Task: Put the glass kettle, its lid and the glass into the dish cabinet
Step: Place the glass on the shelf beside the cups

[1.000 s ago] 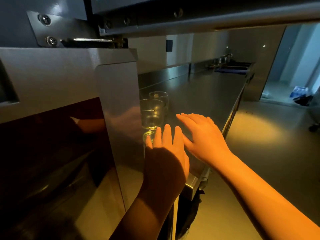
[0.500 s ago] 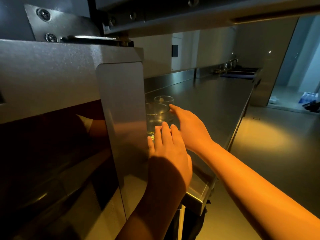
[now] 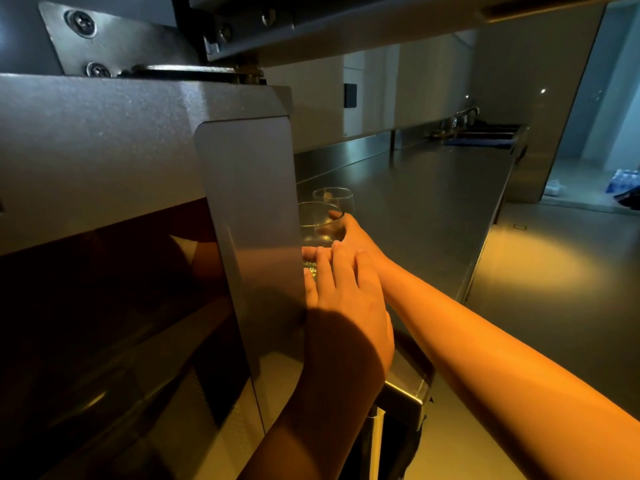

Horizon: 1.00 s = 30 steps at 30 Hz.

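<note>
A wide clear glass vessel, seemingly the glass kettle (image 3: pixel 313 216), stands on the steel counter just past the dish cabinet's (image 3: pixel 242 209) right edge. A smaller glass (image 3: pixel 333 195) stands right behind it. My right hand (image 3: pixel 360 240) reaches in from the right and wraps the kettle's upper wall; one fingertip lies at the rim and others show through the glass. My left hand (image 3: pixel 343 306) lies with straight fingers against the kettle's lower part, beside the cabinet's side. The cabinet hides the kettle's left half. No lid is plainly visible.
The cabinet's dark glass door (image 3: pixel 104 323) fills the left. A hinge bracket (image 3: pixel 104 46) and an overhead shelf sit close above. The long steel counter (image 3: pixel 415 209) runs back to a sink with a tap (image 3: pixel 478 129). The floor (image 3: pixel 554 271) lies to the right.
My right hand moved forward and left and closed round the nearer glass vessel. My left hand slid forward to its lower part. The view moved closer.
</note>
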Each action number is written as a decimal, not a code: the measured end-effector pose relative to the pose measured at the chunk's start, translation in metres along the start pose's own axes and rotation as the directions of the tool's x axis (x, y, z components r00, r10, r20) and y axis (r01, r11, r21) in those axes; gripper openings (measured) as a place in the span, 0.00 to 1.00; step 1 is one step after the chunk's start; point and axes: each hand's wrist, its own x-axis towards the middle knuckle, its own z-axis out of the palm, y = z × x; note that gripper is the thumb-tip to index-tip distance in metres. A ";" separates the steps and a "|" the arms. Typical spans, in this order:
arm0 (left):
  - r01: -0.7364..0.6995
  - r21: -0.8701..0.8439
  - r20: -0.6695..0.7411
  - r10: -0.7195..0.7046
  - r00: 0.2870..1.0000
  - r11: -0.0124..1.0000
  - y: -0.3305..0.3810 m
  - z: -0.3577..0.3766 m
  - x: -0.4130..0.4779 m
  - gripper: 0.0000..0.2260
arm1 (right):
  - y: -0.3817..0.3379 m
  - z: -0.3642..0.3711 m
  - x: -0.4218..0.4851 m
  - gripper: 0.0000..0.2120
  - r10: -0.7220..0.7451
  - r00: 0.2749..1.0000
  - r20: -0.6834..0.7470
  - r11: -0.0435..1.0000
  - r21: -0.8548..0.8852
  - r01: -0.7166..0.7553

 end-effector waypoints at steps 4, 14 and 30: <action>-0.002 -0.023 0.014 0.002 1.000 1.000 0.000 -0.002 0.000 0.24 | 0.005 0.002 0.004 0.33 -0.017 0.999 -0.027 0.999 0.044 0.018; 0.167 -0.415 0.213 -0.083 0.974 0.894 0.010 -0.021 0.007 0.27 | 0.010 -0.045 -0.017 0.28 -0.035 0.954 -0.297 0.990 0.122 0.074; 0.529 -0.188 0.875 0.104 0.473 -0.827 0.032 -0.050 -0.003 0.22 | 0.001 -0.087 -0.111 0.36 0.046 0.964 -0.261 0.983 0.185 0.003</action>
